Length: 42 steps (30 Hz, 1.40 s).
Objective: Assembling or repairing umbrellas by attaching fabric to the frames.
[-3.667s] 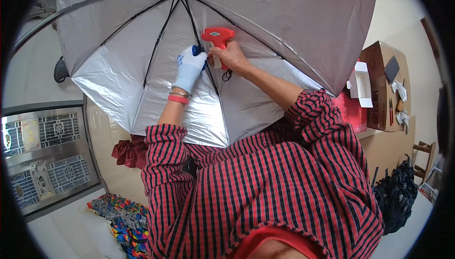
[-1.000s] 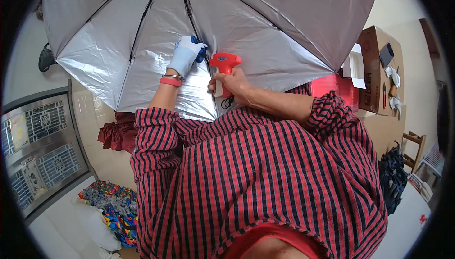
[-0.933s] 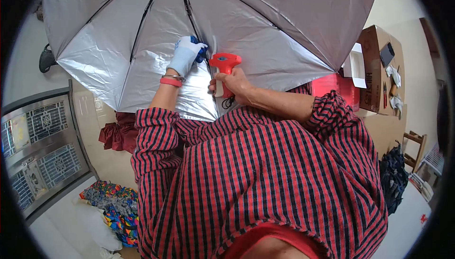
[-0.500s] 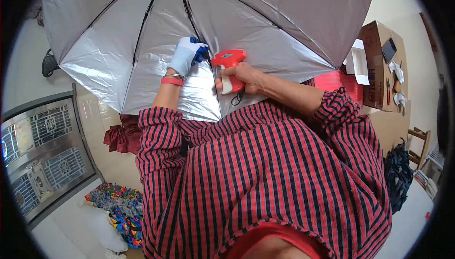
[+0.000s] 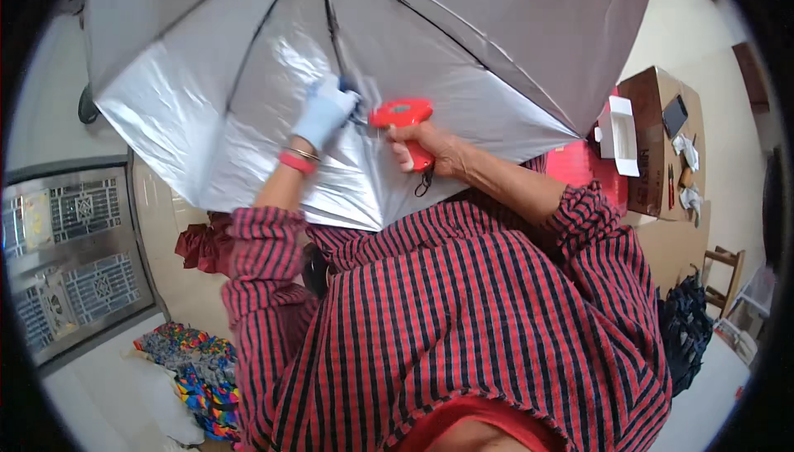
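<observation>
Head view: right hand [image 5: 437, 151] grips red plastic tagging gun [image 5: 403, 121] against silvery umbrella [image 5: 248, 113].

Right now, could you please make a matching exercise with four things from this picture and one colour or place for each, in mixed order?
Things:
1. left hand
2. right hand
3. umbrella
4. cardboard box

Descriptions:
A. silver lining with black ribs
B. holds a red pistol-shaped tool
C. brown, at the right edge
D. wears a pale blue glove

Pairs: 1-D, 2-B, 3-A, 4-C
</observation>
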### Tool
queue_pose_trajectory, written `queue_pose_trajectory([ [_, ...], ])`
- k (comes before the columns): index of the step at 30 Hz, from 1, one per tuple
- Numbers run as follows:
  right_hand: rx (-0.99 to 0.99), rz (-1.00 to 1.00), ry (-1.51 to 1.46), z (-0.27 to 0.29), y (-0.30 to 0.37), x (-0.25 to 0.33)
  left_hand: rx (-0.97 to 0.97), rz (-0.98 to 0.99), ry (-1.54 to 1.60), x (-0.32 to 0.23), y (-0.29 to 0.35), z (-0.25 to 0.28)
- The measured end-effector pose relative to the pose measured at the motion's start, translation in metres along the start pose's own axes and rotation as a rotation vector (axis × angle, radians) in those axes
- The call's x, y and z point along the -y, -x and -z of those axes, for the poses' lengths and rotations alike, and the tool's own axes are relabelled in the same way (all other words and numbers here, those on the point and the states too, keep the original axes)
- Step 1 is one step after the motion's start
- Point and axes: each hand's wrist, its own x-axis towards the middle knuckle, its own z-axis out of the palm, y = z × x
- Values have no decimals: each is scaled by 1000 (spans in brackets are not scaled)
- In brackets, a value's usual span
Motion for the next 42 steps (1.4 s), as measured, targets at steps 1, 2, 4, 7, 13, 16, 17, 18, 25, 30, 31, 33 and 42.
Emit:
queue_pose_trajectory([
  [1, -76, 128, 120, -22, 12, 8, -122, -39, -59, 25, -5, 14],
  [2, -86, 232, 129, -27, 21, 18, -66, 21, -221, 38, -24, 35],
  [4, -96, 354, 248, -50, 25, 35, -139, 103, -358, 97, -36, 93],
  [7, -209, 453, 300, -53, 14, 51, -295, 184, -501, 133, -24, 134],
  [13, -196, 658, 424, -25, 6, 59, -334, 138, -177, 35, 37, 53],
  [16, -226, 675, 454, 1, 5, 51, 47, 207, -129, -23, 63, -3],
  [17, -261, 676, 460, 10, 7, 47, 67, 254, -93, -41, 62, -9],
  [18, -278, 671, 469, 12, 4, 42, 80, 317, -63, -53, 63, -10],
  [25, -197, 789, 522, -1, -26, 67, 66, 136, 0, -49, 47, -15],
  [30, -250, 810, 425, -36, -49, 80, -301, 77, 368, -24, -4, -4],
  [31, -238, 766, 411, -38, -52, 80, -348, 55, 382, -23, -13, -2],
  [33, -238, 766, 413, -40, -56, 79, -300, 100, 404, -26, -29, 4],
  [42, -187, 674, 394, -46, -36, 82, -334, 138, 388, -30, -37, 6],
])
